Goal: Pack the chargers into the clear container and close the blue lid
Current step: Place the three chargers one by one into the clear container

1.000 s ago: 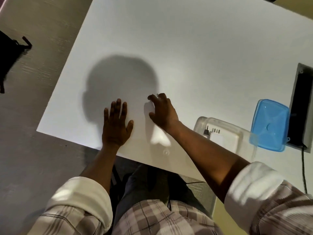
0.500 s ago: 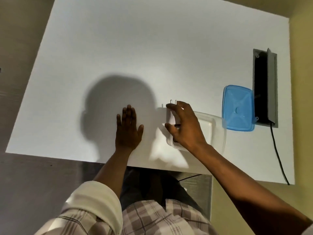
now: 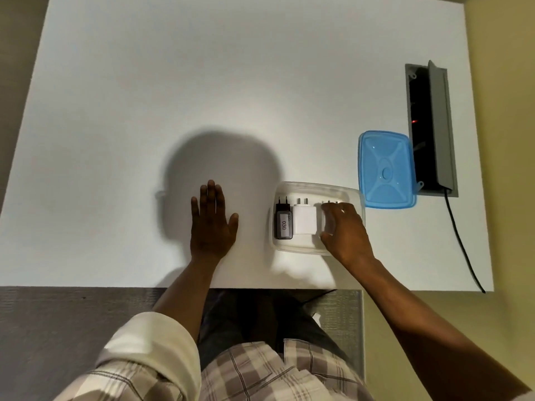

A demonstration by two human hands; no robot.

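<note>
The clear container (image 3: pixel 315 188) sits on the white table near its front edge. Inside it lie a black charger (image 3: pixel 283 222) at the left and a white charger (image 3: pixel 304 219) beside it, both with prongs pointing away from me. My right hand (image 3: pixel 346 231) is inside the container's right part, fingers closed around a third white charger (image 3: pixel 328 224) whose prongs show past my fingertips. The blue lid (image 3: pixel 386 169) lies flat on the table just beyond the container's right corner. My left hand (image 3: pixel 212 221) rests flat on the table, left of the container, holding nothing.
A grey cable box (image 3: pixel 431 128) is set into the table at the right, its flap raised, next to the lid. A black cable (image 3: pixel 461 241) runs from it to the table's front edge. The white table (image 3: pixel 202 82) stretches far and left.
My right hand carried a white charger from the table's middle rightward and lowered it into the container. The view swung right. My left hand stayed flat.
</note>
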